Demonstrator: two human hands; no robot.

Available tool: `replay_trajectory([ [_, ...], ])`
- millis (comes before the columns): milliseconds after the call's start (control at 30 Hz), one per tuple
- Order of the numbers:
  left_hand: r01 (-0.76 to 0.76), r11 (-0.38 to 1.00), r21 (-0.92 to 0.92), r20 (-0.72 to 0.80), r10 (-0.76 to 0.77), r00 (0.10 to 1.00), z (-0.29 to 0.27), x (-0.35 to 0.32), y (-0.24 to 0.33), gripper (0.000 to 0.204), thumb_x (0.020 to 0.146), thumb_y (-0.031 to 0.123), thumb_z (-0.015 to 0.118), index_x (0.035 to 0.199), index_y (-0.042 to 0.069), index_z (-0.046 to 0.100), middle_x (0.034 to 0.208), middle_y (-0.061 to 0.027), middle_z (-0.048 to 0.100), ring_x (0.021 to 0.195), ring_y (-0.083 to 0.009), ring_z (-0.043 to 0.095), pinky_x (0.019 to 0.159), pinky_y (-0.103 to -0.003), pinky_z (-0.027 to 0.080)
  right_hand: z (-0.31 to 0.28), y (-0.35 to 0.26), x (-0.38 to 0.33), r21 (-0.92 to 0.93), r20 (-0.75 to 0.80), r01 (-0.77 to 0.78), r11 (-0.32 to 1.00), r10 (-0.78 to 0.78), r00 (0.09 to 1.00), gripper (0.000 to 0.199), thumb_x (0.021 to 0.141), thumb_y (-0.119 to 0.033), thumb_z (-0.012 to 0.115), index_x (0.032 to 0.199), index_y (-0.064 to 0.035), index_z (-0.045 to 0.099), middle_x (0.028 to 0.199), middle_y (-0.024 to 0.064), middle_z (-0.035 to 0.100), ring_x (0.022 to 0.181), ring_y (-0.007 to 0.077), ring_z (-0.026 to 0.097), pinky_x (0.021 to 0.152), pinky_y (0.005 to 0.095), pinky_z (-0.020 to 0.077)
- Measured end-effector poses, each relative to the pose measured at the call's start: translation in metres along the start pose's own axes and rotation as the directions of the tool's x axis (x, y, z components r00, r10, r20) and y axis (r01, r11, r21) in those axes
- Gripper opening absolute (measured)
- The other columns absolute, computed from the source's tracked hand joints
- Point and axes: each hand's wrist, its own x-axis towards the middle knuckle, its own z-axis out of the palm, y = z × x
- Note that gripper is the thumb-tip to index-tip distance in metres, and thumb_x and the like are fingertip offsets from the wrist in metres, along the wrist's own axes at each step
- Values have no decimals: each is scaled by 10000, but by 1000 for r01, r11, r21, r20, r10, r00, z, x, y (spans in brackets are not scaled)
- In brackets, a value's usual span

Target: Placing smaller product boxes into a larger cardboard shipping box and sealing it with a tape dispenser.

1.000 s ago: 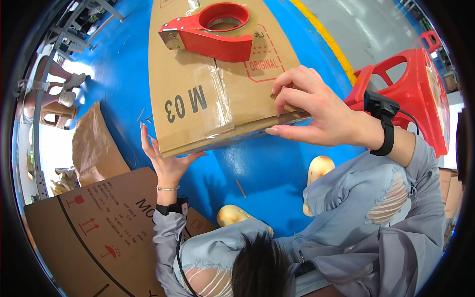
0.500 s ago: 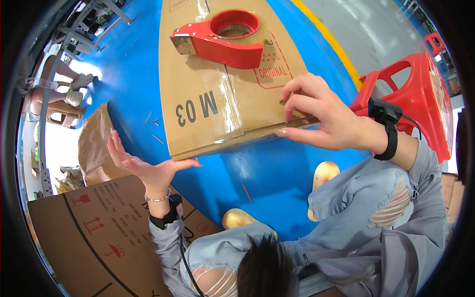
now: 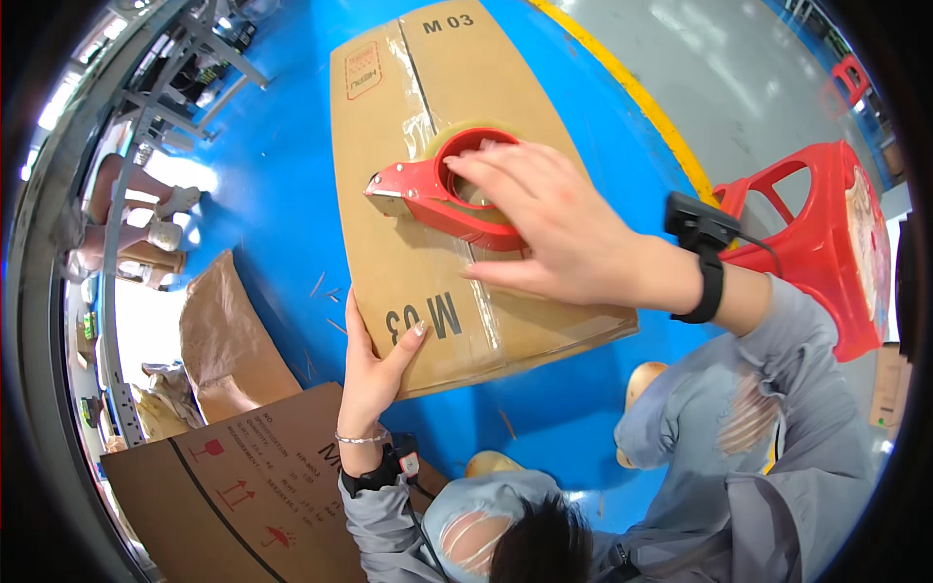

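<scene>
A long cardboard box [image 3: 389,262] with clear tape along its top seam stands in front of me. My left hand [image 3: 374,364] grips its near left edge, thumb on the top face and fingers along the side. On the box lies a red tape dispenser [image 3: 408,185] with a roll of clear tape. My right hand [image 3: 559,219] is closed over the dispenser's right part, fingers hooked into its ring. The right thumb points left, just nearer to me than the red handle. Part of the roll and handle is hidden under this hand.
Another printed cardboard box [image 3: 224,486] stands at lower left, beside brown paper [image 3: 228,335]. A red plastic stool [image 3: 826,243] is at the right. Scraps lie on the blue floor [image 3: 282,185]. Another person's legs [image 3: 136,204] show at far left, past a metal frame [image 3: 117,262].
My right hand has left the box's near right edge and moved onto the tape dispenser. My left hand has gone from a flat, spread pose at the corner to gripping the box. The view has shifted.
</scene>
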Motion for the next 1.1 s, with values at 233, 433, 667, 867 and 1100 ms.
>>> replay_trajectory([
  [233,213,972,-100,-110,-223,968,1,-3,13,835,840,84,713,1478,45,176,1292,-133,500,1112,-203,549,911,-326,491,-14,-1,24,-83,332,-198,977,215,918,470,813,-260,686,1189,-27,524,962,122,608,980,298,577,1086,456,297],
  [433,475,751,458,-383,-316,868,12,-19,24,727,852,228,702,1410,-22,309,1318,-245,480,1250,-347,446,1056,-433,342,-124,-10,-4,321,490,-568,758,380,785,455,791,-176,722,1139,-11,479,1080,175,618,976,326,606,928,445,440],
  [667,496,868,-22,69,-493,867,92,-28,225,493,981,336,513,1307,-31,480,1236,-163,591,1119,-248,570,926,-372,458,-302,-66,-1,383,691,-859,339,513,510,581,775,-105,748,1185,-28,342,985,191,683,958,315,668,783,384,511],
  [867,575,758,-309,533,-362,764,107,-32,363,501,995,375,463,1329,1,480,1277,-113,565,1135,-188,544,946,-342,436,-383,-80,39,464,728,-844,268,427,536,698,739,-98,783,1284,-48,350,1024,162,689,1029,276,649,912,391,470],
  [1100,460,809,-366,398,-311,863,94,-22,395,181,932,74,594,1087,-11,632,1066,-59,647,976,-112,591,840,-258,463,-399,-78,90,455,752,-840,297,378,540,755,711,-107,804,1313,-62,350,1015,151,703,1130,325,598,993,404,424],
])
